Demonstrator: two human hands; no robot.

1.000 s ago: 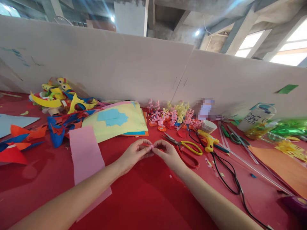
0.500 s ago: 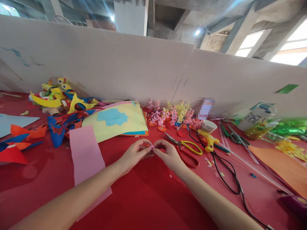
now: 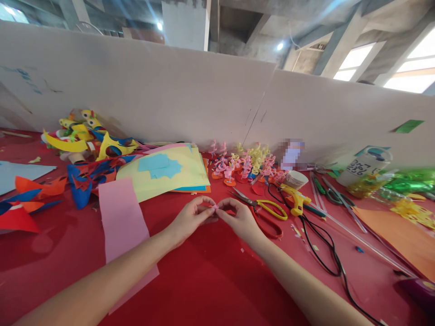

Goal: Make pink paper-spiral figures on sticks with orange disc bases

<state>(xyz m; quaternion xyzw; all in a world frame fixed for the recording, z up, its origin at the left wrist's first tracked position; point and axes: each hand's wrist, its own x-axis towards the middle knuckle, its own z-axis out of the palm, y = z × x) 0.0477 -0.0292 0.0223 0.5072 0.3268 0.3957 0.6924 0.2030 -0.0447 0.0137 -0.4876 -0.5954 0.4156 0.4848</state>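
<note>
Left hand, right hand: each grip pinched on small pink piece, frame centre, over red counter. Scissors right of centre; pink sheet left of centre.

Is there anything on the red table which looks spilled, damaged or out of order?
Nothing looks spilled or clearly damaged. Only untidy: small paper scraps lie strewn near the yellow glue gun, and a black cord loops loosely over the table. The pink piece between the left hand and right hand is too small to judge.
</note>
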